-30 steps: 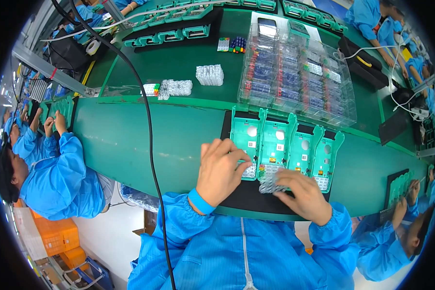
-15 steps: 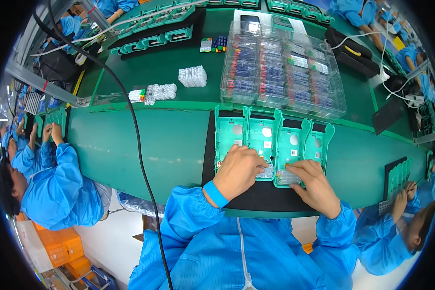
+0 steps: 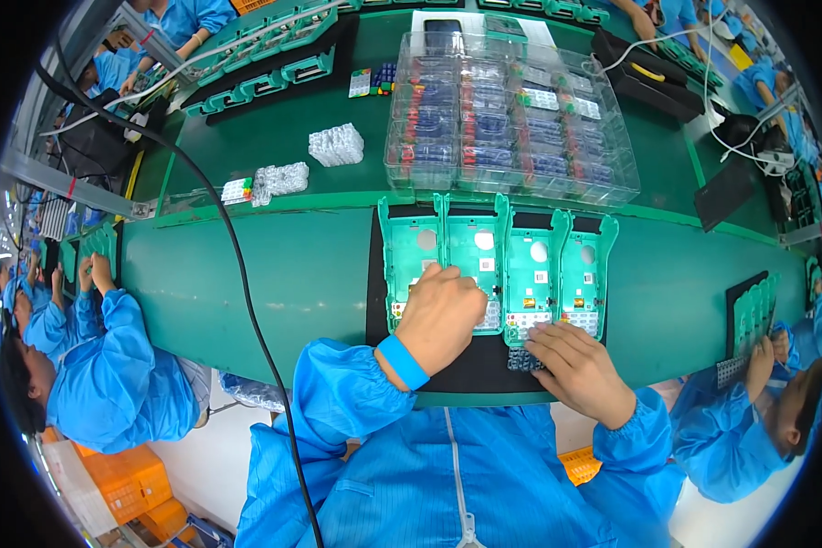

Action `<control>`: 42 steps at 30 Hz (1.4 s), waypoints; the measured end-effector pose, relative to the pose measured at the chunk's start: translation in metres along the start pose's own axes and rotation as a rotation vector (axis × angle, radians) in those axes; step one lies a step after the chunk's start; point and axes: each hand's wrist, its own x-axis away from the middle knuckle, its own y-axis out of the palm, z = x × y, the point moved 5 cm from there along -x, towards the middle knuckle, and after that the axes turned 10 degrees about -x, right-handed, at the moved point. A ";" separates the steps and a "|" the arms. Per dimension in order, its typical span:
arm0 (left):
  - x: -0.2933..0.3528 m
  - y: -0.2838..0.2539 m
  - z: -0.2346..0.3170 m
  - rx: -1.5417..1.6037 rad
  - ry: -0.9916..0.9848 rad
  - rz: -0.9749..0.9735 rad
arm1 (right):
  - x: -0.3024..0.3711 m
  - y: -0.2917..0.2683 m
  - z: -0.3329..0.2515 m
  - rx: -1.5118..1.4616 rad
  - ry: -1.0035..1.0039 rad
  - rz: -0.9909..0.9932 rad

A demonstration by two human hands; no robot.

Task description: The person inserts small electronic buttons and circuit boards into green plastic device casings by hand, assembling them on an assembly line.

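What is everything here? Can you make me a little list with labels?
place: green work table with a black mat
left hand: resting on the second green plastic shell, over its key area
right hand: touching a small keypad sheet on the mat
green shells: four side by side on the mat
behind them: clear trays of small parts
hanging: black cable
nearby: other people in blue coats
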 end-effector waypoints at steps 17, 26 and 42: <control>-0.022 0.006 0.003 -0.001 -0.008 -0.054 | 0.004 -0.039 0.022 -0.008 0.162 -0.010; -0.023 -0.003 0.006 -0.068 0.027 0.001 | 0.007 -0.048 0.050 -0.052 0.343 0.011; -0.022 0.009 0.000 -0.007 -0.055 -0.071 | -0.005 -0.046 0.069 -0.132 0.381 -0.126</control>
